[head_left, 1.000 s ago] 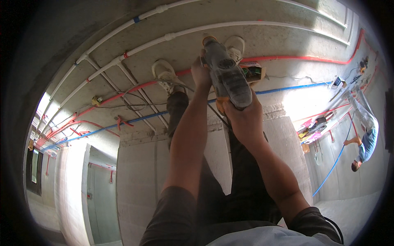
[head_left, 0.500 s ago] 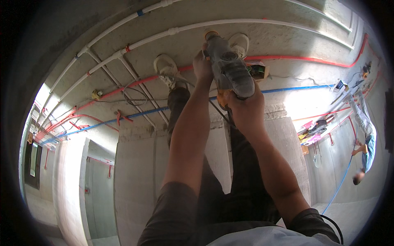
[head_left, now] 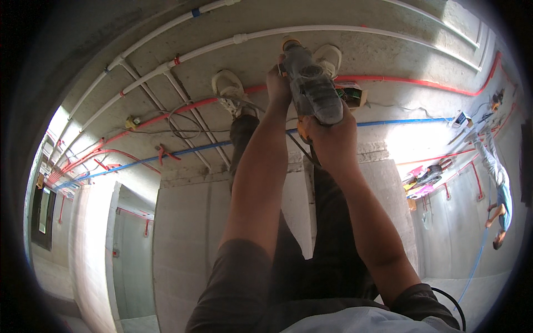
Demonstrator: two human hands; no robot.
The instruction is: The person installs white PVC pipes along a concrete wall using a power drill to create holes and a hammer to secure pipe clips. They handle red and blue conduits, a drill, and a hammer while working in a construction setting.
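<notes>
My left hand (head_left: 277, 85) is wrapped round the front of a dusty grey power drill (head_left: 311, 80), at its left side. My right hand (head_left: 336, 139) grips the orange-and-black rear handle, below the motor housing. A black cord hangs from the handle. The drill points away from me, down toward the floor between my two white shoes (head_left: 226, 86); its tip is hidden. Just right of it lies an open cardboard box (head_left: 356, 95) with green things inside.
White pipes (head_left: 261, 33), red conduits (head_left: 416, 83) and a blue pipe (head_left: 194, 149) cross the concrete floor, with loose cable coils among them. A pale block wall (head_left: 180, 222) is below the pipes. Another person (head_left: 502, 205) at the right holds a long blue pipe. A doorway (head_left: 132, 261) is at left.
The drill and both my hands have shifted slightly up in the picture. The other person's hands and blue pipe have moved down and to the right.
</notes>
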